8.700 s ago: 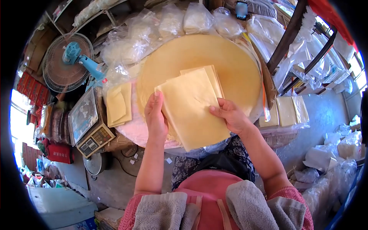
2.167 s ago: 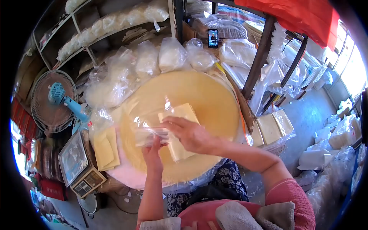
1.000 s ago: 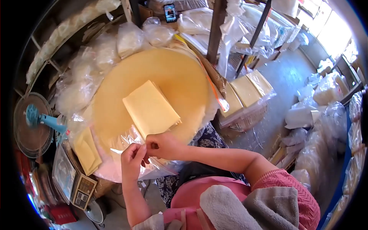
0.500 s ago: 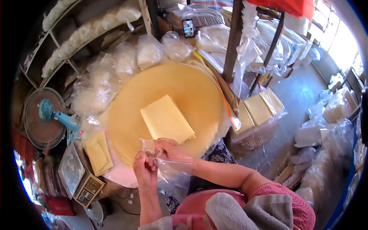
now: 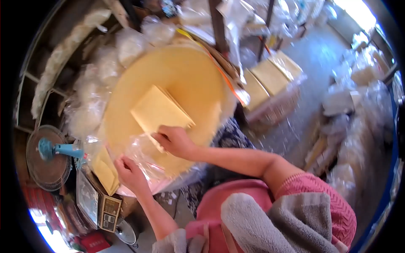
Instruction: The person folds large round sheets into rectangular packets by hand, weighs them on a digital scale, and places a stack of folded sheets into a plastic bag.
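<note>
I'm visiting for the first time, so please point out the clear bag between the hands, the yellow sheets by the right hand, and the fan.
Clear bag (image 5: 144,154): head view, its loose film.
Yellow sheets (image 5: 157,109): head view, their top face.
Fan (image 5: 46,150): head view, its blue housing.

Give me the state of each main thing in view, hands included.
Clear bag: crumpled; too blurred to tell if open or sealed.
Left hand: closed, pinching the bag.
Right hand: fingers curled, grip unclear.
Folded sheets: stacked on the round yellow surface, one end partly hidden by the right hand.
Fan: cannot tell if spinning.
Scale: cannot tell if on.
Square packs: lying side by side.
</note>
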{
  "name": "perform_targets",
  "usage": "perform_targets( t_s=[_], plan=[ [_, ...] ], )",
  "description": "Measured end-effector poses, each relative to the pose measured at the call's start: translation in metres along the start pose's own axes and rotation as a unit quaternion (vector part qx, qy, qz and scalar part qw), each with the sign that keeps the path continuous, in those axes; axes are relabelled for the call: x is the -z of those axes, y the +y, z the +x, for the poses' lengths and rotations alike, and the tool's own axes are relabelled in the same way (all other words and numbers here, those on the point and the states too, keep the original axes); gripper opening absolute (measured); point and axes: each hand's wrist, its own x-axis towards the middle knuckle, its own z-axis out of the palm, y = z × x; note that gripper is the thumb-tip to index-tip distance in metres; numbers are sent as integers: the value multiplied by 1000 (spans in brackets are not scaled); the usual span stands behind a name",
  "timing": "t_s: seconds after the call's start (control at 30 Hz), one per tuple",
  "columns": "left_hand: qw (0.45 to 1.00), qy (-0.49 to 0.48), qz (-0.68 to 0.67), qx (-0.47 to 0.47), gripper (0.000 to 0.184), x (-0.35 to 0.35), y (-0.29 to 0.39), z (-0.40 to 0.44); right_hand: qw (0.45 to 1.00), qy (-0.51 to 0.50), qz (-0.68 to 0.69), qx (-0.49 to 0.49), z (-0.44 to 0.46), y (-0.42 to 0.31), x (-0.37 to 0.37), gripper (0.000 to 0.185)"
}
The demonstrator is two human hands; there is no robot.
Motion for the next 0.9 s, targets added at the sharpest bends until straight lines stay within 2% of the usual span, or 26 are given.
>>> perform_targets(
  t_s=[0.07,0.13,0.27,0.3,0.4,0.47,0.5,0.57,0.67,0.7,0.77,0.9],
  plan=[
    [1000,2,-7,-9,15,-9,13,0,997,43,-19,62,2,9,4,30],
    [1000,-14,-20,-17,17,-11,20,0,999,41,-15,24,0,6,12,29],
    [990,-139,-16,20,18,-21,43,-13,999,46,19,11,-3,1,21,29],
    [990,-139,-11,25,17,-22,43,-14,999,42,21,3,-3,1,23,28],
    [997,-53,30,-49,15,-23,24,-10,999,31,-12,-6,-1,3,35,20],
    [997,-78,9,-9,13,-18,29,-11,996,24,-82,8,-4,0,46,13],
    [996,-90,-2,11,13,-16,34,-11,990,41,-96,91,-7,-8,47,13],
    [995,-94,-3,-36,12,-15,41,-13,957,76,-124,252,-16,-32,47,20],
    [993,-100,-8,-68,12,-14,41,-12,926,-13,-53,373,-24,-49,48,23],
    [992,-93,-3,-83,12,-14,43,-12,926,-9,-42,376,-25,-53,51,23],
    [989,-76,18,-123,13,-16,36,-12,943,-31,-77,321,-27,-46,58,25],
    [991,-123,7,-61,12,-16,41,-18,961,-5,-80,265,-33,-32,83,25]
  ],
)
